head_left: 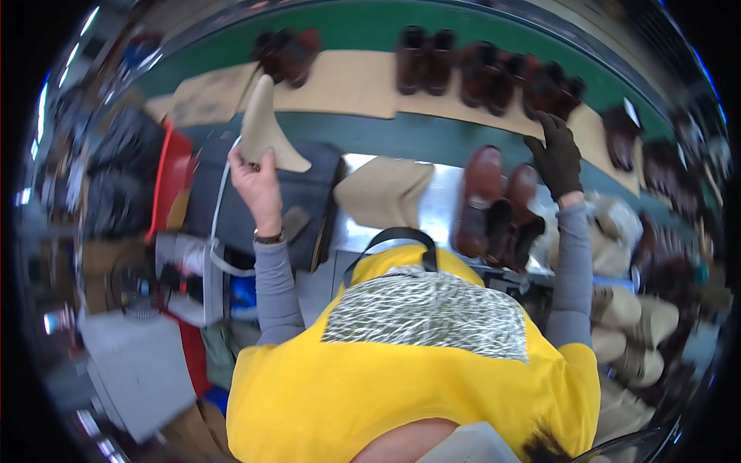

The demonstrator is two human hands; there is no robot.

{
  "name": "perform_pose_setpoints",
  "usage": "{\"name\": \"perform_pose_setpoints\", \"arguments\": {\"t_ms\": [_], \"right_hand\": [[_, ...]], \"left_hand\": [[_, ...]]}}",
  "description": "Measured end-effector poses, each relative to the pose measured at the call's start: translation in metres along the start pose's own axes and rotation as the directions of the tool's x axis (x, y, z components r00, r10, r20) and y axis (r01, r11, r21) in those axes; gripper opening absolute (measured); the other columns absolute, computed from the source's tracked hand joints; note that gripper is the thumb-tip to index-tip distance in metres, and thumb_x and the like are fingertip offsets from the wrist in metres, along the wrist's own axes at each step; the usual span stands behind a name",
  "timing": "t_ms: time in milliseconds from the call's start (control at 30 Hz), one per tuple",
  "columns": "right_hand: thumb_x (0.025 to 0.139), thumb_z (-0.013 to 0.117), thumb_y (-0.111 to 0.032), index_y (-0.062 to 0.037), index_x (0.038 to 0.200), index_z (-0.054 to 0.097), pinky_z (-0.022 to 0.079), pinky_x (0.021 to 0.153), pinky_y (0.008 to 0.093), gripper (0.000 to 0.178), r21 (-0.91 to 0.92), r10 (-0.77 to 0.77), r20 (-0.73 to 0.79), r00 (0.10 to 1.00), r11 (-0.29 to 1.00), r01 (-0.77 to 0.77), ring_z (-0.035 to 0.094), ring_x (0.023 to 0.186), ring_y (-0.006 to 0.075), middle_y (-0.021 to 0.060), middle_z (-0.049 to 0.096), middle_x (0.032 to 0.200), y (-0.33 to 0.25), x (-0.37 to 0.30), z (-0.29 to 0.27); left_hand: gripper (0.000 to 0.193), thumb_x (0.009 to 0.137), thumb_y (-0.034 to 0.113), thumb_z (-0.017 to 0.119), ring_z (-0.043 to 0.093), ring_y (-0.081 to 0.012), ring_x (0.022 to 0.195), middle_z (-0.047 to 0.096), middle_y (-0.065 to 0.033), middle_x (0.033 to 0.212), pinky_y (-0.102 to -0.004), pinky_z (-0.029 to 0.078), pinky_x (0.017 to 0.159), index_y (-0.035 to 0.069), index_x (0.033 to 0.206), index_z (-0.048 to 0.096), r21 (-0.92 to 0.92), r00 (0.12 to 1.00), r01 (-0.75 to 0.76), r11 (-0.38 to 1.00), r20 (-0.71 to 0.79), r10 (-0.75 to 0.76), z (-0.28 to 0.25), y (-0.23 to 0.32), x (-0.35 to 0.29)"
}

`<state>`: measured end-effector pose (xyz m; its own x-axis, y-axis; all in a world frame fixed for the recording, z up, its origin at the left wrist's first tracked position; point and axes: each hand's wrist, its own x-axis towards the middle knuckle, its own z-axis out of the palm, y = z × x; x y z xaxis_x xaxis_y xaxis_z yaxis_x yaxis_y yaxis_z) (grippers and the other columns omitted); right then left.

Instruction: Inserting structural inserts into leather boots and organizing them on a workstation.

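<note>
My bare left hand (258, 185) pinches the lower end of a beige, curved, shoe-shaped insert (266, 127), raised over a dark case-like surface. My right hand (557, 154), in a dark glove, reaches forward with fingers stretched out and nothing visible in it. Its fingertips come close to a pair of dark brown shoes (546, 83) on the belt; I cannot tell whether they touch. Below that hand, a pair of reddish-brown leather shoes (480, 201) rests on the shiny metal table. Left of this pair lies a stack of beige folded pieces (384, 191).
Across the front runs a green belt (347, 31) with cardboard sheets (340, 85) and several pairs of brown shoes. A red bin (170, 177) and black bags (123, 147) stand at the left. Beige shoe-shaped inserts (637, 316) are piled at the right, near plastic-wrapped ones (614, 224).
</note>
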<state>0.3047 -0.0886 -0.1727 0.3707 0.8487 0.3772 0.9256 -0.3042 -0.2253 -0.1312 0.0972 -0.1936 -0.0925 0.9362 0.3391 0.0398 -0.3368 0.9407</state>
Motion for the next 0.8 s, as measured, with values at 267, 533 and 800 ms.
{"name": "perform_pose_setpoints", "arguments": {"t_ms": [267, 533, 800], "right_hand": [[0.076, 0.068, -0.019, -0.0084, 0.109, 0.059, 0.04, 0.099, 0.0423, 0.035, 0.677, -0.947, 0.077, 0.313, 0.28, 0.681, 0.053, 0.112, 0.0313, 0.0137, 0.058, 0.117, -0.281, -0.005, 0.082], [0.071, 0.07, -0.021, -0.0129, 0.109, 0.059, 0.041, 0.094, 0.0394, 0.04, 0.622, -0.941, -0.029, 0.338, 0.248, 0.743, 0.052, 0.109, 0.0284, 0.0111, 0.057, 0.111, -0.346, -0.031, 0.165], [0.067, 0.075, -0.024, -0.0168, 0.094, 0.071, 0.045, 0.088, 0.0396, 0.028, 0.89, -0.969, 0.017, 0.246, 0.126, 0.437, 0.056, 0.099, 0.0296, 0.0108, 0.061, 0.104, -0.316, -0.004, 0.138]], "left_hand": [[0.032, 0.073, -0.003, 0.059, 0.066, -0.0251, 0.092, 0.066, -0.0052, 0.103, -0.0341, 0.054, 0.074, 0.012, 0.1, 0.066, 0.827, 0.844, -0.489, 0.276, 0.369, 0.39, -0.096, -0.004, -0.03], [0.03, 0.077, 0.008, 0.057, 0.061, -0.0266, 0.103, 0.062, -0.0069, 0.111, -0.0358, 0.053, 0.083, 0.008, 0.107, 0.064, 0.833, 0.818, -0.535, 0.14, 0.471, 0.329, -0.116, -0.044, -0.053], [0.038, 0.079, 0.01, 0.057, 0.054, -0.0267, 0.12, 0.059, -0.0085, 0.125, -0.0342, 0.048, 0.094, 0.005, 0.116, 0.062, 0.751, 0.778, -0.628, 0.205, 0.607, 0.161, -0.138, -0.046, -0.058]]}}
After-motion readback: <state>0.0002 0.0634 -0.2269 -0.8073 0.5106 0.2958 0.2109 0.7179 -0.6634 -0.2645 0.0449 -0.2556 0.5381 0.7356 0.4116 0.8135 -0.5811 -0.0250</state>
